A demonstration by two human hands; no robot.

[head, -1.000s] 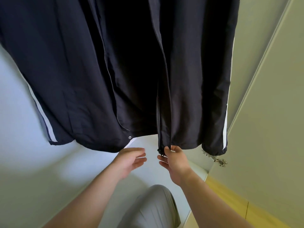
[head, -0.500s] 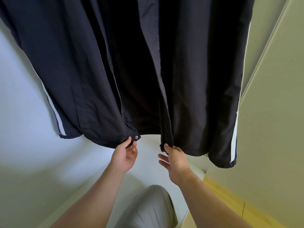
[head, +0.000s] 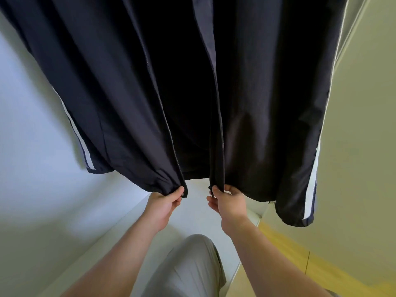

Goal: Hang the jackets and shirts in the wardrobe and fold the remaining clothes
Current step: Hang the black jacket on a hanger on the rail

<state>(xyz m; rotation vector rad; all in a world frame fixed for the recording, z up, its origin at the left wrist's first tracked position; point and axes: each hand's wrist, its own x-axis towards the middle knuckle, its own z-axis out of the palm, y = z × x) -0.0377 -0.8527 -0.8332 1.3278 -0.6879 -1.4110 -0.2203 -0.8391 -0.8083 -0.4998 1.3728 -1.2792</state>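
Dark jacket (head: 128,93) hangs overhead, front unzipped, hems apart. Left hand (head: 164,203) pinches the left hem corner; right hand (head: 230,202) pinches the right hem at the zipper end. Recommended: bring both ends level, seat the pin fully before zipping.

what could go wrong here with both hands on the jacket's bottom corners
The left hand and right hand each pinch a front corner of the open navy jacket. Tugging down too hard could pull it off its support, which is out of view. The zipper halves sit apart; joined crookedly, they might jam.
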